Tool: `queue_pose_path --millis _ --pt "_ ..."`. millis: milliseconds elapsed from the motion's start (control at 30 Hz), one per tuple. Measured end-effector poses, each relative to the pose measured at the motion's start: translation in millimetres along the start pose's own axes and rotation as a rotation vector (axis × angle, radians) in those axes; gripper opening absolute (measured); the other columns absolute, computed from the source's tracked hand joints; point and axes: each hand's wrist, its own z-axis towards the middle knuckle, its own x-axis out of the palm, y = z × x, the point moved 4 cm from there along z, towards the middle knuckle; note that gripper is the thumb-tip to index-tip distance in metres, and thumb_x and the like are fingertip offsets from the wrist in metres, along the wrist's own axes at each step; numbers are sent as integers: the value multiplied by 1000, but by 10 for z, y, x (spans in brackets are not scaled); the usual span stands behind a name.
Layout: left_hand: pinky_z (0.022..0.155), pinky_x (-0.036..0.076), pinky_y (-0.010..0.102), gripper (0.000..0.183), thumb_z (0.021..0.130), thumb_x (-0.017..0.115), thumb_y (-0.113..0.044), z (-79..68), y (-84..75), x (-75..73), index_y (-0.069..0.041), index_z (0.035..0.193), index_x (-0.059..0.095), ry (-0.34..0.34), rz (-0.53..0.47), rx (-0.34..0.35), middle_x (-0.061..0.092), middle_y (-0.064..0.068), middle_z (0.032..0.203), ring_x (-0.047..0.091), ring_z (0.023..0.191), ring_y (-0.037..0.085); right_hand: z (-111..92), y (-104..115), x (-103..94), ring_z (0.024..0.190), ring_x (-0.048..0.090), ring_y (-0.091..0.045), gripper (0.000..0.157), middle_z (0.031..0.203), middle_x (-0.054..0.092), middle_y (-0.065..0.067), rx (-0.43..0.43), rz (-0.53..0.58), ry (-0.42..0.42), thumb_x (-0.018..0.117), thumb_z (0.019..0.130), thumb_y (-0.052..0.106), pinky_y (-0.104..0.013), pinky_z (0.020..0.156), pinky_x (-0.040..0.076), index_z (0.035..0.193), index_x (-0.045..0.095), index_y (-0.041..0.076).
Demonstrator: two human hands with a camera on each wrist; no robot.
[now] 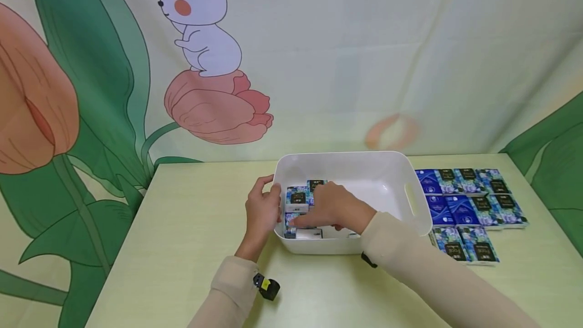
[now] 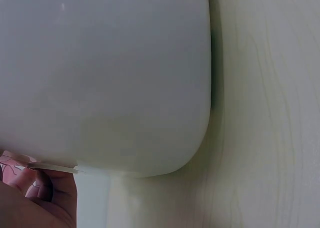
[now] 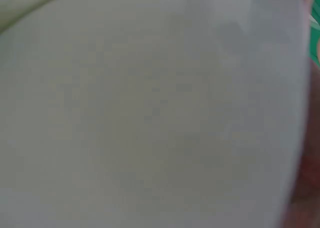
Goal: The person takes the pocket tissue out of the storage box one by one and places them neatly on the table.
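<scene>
A white plastic basin sits on the table with several flower-printed tissue packs in its left end. At its left side my left hand grips the rim; in the left wrist view the fingers curl at the handle slot. My right hand reaches inside over the packs, thumb stretched left onto a pack in the front left corner. A pack with a white side lies just below this hand. Most of the right fingers are hidden, so I cannot tell whether they hold a pack.
Right of the basin, several blue and flower-printed packs lie in rows on the pale table. A handle slot opens in the basin's right wall. Behind the table hangs a cloth printed with a rabbit and tulips.
</scene>
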Motion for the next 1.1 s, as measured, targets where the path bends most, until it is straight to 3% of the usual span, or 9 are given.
queue_pose_path --millis 200,367,500,633,733,833,900,967,1100 --pt "40 43 27 32 100 56 -26 -5 -11 -9 -15 129 64 -1 -3 2 54 4 60 43 41 14 43 31 202 43 55 -19 54 57 57 -2 16 -14 65 78 72 63 -30 40 45 74 62 11" --pt "40 43 27 33 100 56 -24 -9 -11 -16 -14 130 63 -9 12 0 54 4 59 43 41 14 28 7 192 44 57 -18 45 59 58 -3 17 -25 110 76 73 53 -33 44 51 76 60 10" --pt "41 43 27 33 101 56 -25 -9 -11 -5 -15 132 63 -3 17 -11 55 6 62 43 41 14 -91 -58 12 46 54 -16 40 59 55 -1 -14 -14 97 76 77 47 -32 45 50 71 59 12" --pt "42 43 26 34 101 56 -26 -15 -27 4 -15 132 62 0 12 -15 57 10 64 43 42 14 -291 -154 -271 46 26 -9 44 51 30 7 -68 -15 25 74 78 38 -26 43 27 57 41 17" --pt "42 42 26 33 101 56 -26 -21 -30 10 -15 132 62 2 6 -16 55 9 63 44 42 14 -488 -258 -497 51 21 -10 41 54 24 8 -113 3 -70 72 75 30 -28 48 21 56 38 18" --pt "43 43 27 33 101 56 -27 -21 -24 20 -16 132 62 8 1 -21 54 6 62 44 43 14 -730 -392 -724 57 38 -14 19 62 44 3 -148 13 -194 73 75 26 -29 52 33 71 63 10" --pt "43 43 27 34 101 55 -27 -16 -19 24 -16 132 62 11 4 -22 55 6 62 45 43 14 -907 -524 -857 67 50 -18 33 79 60 -5 -137 24 -274 74 77 27 -31 57 42 98 73 2" --pt "43 44 27 34 101 55 -28 -15 -19 23 -17 132 61 12 6 -25 55 8 63 45 43 15 -1090 -696 -966 76 56 -22 53 96 66 -12 -109 41 -345 75 79 28 -32 59 47 121 68 -4" --pt "44 44 28 35 101 55 -29 -21 -25 12 -16 133 61 12 7 -20 56 14 66 46 43 16 -1421 -1164 -1080 85 63 -28 62 108 68 -17 -34 66 -470 75 85 35 -36 61 51 132 62 -4"
